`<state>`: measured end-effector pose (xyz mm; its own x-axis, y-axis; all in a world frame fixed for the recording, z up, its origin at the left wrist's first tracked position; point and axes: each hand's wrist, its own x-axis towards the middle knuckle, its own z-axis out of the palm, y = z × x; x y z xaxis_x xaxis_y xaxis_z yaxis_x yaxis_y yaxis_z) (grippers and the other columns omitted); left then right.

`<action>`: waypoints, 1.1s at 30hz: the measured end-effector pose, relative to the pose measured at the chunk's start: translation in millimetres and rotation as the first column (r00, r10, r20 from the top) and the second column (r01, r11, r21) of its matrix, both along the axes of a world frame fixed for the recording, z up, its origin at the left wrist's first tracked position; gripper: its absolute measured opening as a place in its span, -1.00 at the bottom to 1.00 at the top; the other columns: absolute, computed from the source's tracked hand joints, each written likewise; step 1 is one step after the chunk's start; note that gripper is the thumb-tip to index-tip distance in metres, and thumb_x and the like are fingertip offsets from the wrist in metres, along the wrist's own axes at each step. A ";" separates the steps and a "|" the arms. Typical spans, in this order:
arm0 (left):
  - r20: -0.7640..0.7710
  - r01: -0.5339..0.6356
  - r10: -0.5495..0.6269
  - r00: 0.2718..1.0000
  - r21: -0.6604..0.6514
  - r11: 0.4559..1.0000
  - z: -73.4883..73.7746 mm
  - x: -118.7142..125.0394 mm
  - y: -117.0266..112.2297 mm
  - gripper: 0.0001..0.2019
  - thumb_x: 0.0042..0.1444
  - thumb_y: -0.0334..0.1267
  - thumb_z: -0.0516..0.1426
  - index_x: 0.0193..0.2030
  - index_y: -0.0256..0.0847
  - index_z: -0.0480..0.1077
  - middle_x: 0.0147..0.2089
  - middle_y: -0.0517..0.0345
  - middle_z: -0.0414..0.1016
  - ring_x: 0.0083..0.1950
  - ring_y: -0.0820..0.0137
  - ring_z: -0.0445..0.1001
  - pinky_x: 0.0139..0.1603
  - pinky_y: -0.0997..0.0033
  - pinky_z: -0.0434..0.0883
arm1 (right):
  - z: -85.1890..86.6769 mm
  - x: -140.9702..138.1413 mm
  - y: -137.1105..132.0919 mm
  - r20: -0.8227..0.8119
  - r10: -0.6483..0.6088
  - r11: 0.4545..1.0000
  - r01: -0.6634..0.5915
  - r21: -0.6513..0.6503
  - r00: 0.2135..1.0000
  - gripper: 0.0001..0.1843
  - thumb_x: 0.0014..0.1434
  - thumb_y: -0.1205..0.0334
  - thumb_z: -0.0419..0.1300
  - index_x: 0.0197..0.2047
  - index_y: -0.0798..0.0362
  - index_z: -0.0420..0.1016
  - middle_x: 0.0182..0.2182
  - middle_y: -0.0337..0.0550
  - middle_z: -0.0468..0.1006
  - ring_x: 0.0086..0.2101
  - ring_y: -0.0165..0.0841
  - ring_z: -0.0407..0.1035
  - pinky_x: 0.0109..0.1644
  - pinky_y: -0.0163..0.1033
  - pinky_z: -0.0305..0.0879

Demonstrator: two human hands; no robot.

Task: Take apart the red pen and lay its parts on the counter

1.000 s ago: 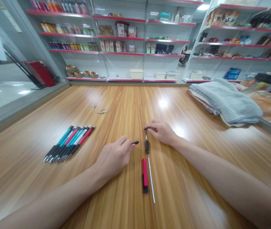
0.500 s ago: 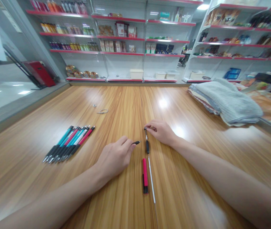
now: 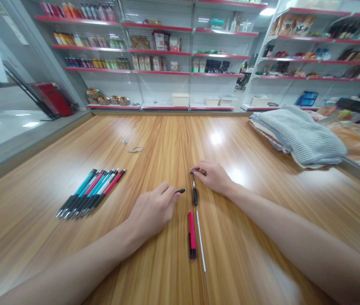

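Observation:
My left hand (image 3: 152, 207) is closed on a small black pen part (image 3: 181, 191), whose tip points right. My right hand (image 3: 212, 176) pinches a small dark pen piece (image 3: 192, 172) at the far end of a row of pen parts; its exact kind is too small to tell. Nearer me in that row lie a small whitish piece (image 3: 194, 184), a black grip sleeve (image 3: 195, 196) and a thin white refill (image 3: 201, 241). Left of the refill rests a pink pen barrel (image 3: 192, 231) with a black clip end.
Several teal, pink and white pens (image 3: 89, 194) lie side by side on the left of the wooden table (image 3: 167, 140). A wire loop (image 3: 136, 149) and a tiny metal bit (image 3: 124, 142) lie farther back. Folded cloths (image 3: 303, 137) are stacked at right; stocked shelves (image 3: 160, 72) stand behind.
The view has shifted very slightly. Both hands keep their grips and places, and the pen parts lie as before.

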<state>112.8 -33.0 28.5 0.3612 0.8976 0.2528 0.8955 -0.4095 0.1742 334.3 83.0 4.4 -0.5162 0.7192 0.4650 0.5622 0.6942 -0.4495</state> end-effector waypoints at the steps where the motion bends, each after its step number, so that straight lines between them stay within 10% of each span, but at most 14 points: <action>1: -0.001 0.002 -0.002 1.000 -0.001 1.000 0.1 0.3 0.2 -0.70 0.36 -0.18 -0.15 -0.24 -0.18 0.34 -0.26 0.12 0.38 -0.31 0.40 0.42 -0.31 0.39 0.32 | 0.0 -0.4 -0.3 -0.003 0.000 1.000 0.000 -0.002 1.000 -0.85 0.21 0.35 0.16 -0.18 0.03 0.55 -0.30 -0.17 0.53 -0.31 -0.40 0.39 -0.23 -0.32 0.27; 33: 0.034 0.014 -0.014 0.999 0.003 1.000 -0.4 -1.6 0.4 -0.72 0.34 -0.19 -0.12 -0.23 -0.19 0.37 -0.26 0.10 0.39 -0.31 0.41 0.43 -0.30 0.40 0.35 | -0.9 0.9 0.4 -0.033 -0.023 1.000 0.022 -0.021 0.999 -0.79 0.19 0.35 0.15 -0.11 0.06 0.53 -0.29 -0.13 0.54 -0.34 -0.40 0.39 -0.26 -0.32 0.28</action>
